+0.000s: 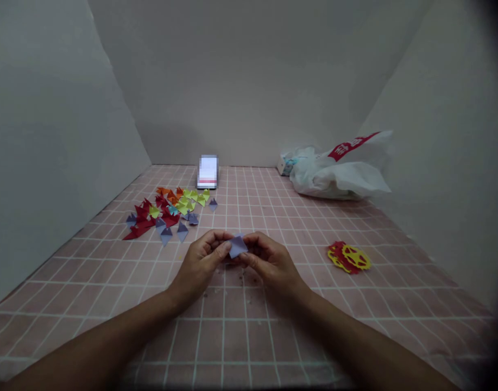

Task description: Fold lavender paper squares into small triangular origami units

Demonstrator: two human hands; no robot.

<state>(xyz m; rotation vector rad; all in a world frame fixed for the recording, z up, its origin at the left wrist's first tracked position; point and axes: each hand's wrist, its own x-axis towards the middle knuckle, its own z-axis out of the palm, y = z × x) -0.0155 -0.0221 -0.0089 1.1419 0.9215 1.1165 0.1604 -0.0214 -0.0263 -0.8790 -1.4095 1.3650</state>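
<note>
Between my two hands is a small piece of purple folded paper (pixel 238 247), held above the middle of the table. My left hand (pixel 206 258) pinches its left side between thumb and fingers. On the other side, my right hand (pixel 271 263) grips the right edge the same way. To the left lies a spread of small folded paper pieces in several colours, among them red pieces (pixel 144 213), yellow-green pieces (pixel 185 204) and orange pieces (pixel 173 194). Purple folded pieces (pixel 166 234) lie at the near side of this spread.
A device with a lit, blurred screen (pixel 208 171) stands at the back. At the back right, a white plastic bag (pixel 338 176) lies beside a small box (pixel 287 164). Red and yellow cut-out shapes (pixel 349 257) sit on the right of the pink checked tablecloth (pixel 273 326). Pale walls enclose the table.
</note>
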